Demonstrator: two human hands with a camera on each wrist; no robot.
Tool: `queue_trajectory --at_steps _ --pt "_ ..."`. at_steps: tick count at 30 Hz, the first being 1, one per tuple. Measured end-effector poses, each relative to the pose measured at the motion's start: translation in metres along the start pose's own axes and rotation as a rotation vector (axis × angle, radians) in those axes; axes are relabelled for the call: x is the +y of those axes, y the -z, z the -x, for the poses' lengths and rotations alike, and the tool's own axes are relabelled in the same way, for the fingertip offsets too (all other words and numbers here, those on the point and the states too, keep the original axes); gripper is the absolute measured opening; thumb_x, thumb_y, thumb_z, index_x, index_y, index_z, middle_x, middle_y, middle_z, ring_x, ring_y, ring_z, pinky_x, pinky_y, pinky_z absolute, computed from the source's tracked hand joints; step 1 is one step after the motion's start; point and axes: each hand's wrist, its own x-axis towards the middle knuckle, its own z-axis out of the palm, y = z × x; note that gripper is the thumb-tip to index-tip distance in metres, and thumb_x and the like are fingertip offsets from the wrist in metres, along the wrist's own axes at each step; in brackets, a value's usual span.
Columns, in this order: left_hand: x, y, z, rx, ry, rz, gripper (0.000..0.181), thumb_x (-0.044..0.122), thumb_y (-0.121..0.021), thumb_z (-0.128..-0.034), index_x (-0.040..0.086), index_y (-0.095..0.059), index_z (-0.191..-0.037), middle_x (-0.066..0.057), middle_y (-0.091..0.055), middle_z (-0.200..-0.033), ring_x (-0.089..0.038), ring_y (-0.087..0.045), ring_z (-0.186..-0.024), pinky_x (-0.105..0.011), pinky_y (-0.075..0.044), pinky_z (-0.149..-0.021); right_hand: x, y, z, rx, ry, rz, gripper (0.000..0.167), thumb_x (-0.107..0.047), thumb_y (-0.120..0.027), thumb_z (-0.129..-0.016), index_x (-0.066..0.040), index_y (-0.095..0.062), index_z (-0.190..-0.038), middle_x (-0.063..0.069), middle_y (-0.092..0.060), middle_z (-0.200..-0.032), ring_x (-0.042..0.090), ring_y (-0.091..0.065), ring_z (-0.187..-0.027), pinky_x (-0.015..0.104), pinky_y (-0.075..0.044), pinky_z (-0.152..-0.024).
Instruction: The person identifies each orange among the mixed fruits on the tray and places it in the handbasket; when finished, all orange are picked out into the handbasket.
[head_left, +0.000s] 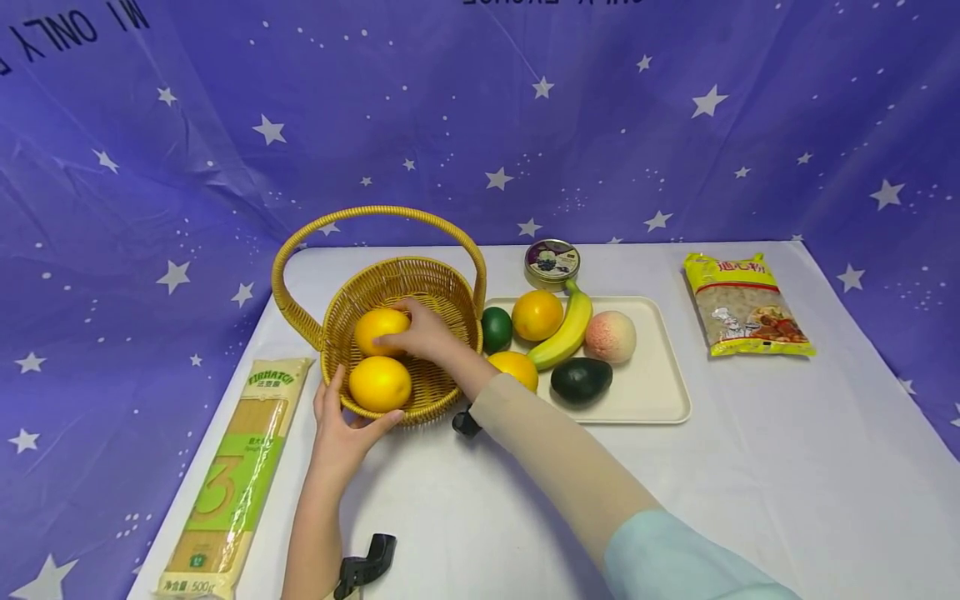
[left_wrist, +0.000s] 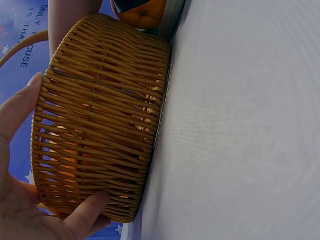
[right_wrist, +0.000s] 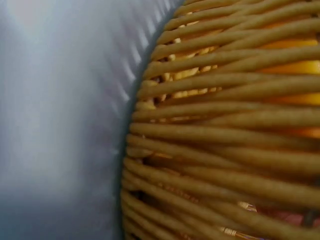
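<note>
A woven basket (head_left: 457, 292) with a tall handle stands at the left of the table. Inside it lie two orange-yellow fruits, one (head_left: 380, 384) near the front rim and another (head_left: 372, 331) behind it. My right hand (head_left: 423, 331) reaches over the rim and grips the rear fruit. The left hand (head_left: 341, 433) holds the basket's front left rim, thumb and fingers spread along the wall. In the left wrist view, that hand (left_wrist: 30, 200) lies against the woven side (left_wrist: 100, 115). The right wrist view shows only basket weave (right_wrist: 225, 125) and cloth, with the hand out of sight.
A cream tray (head_left: 660, 383) right of the basket holds a banana (head_left: 564, 329), a peach (head_left: 611, 337), an avocado (head_left: 581, 381), a green fruit (head_left: 496, 329) and two orange ones. A round tin (head_left: 552, 263) stands behind it. Spaghetti (head_left: 236, 475) lies left, a pasta bag (head_left: 746, 306) right.
</note>
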Motion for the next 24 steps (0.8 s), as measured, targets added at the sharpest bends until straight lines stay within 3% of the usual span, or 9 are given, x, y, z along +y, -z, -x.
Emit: queue_trajectory --at_steps 4,12,18,24 --pt "0.001 0.0 0.0 -0.003 0.004 0.002 0.115 0.039 -0.081 -0.0774 0.021 0.0 -0.156 -0.007 0.014 -0.158 -0.036 -0.01 -0.143 -0.05 -0.033 -0.107 0.001 -0.001 0.001 -0.019 0.016 0.014 0.073 -0.034 -0.076 -0.083 -0.011 -0.044 -0.144 0.01 -0.055 -0.126 0.018 -0.058 -0.094 0.027 -0.053 -0.069" --pt "0.001 0.0 -0.001 -0.023 0.015 0.012 0.113 0.034 -0.08 -0.0794 0.02 0.001 -0.156 -0.008 0.017 -0.157 -0.036 -0.009 -0.144 -0.05 -0.032 -0.108 0.0 -0.001 0.008 -0.013 0.031 0.096 0.076 -0.04 -0.073 -0.084 -0.015 -0.04 -0.147 0.009 -0.054 -0.134 0.024 -0.055 -0.113 0.04 -0.049 -0.09" --pt "0.002 -0.001 0.0 -0.009 -0.005 0.02 0.113 0.036 -0.081 -0.0786 0.021 0.0 -0.156 -0.007 0.015 -0.158 -0.037 -0.01 -0.143 -0.051 -0.032 -0.107 -0.001 0.009 0.014 0.001 0.042 0.167 0.077 -0.042 -0.074 -0.083 -0.017 -0.04 -0.148 0.009 -0.051 -0.139 0.026 -0.052 -0.12 0.043 -0.047 -0.095" --pt "0.002 0.001 -0.001 -0.018 0.007 0.02 0.113 0.034 -0.08 -0.0798 0.02 0.002 -0.156 -0.006 0.016 -0.158 -0.036 -0.009 -0.144 -0.051 -0.032 -0.108 -0.003 0.025 0.025 0.031 0.118 0.242 0.076 -0.044 -0.074 -0.083 -0.018 -0.042 -0.147 0.007 -0.046 -0.145 0.027 -0.049 -0.126 0.044 -0.045 -0.098"
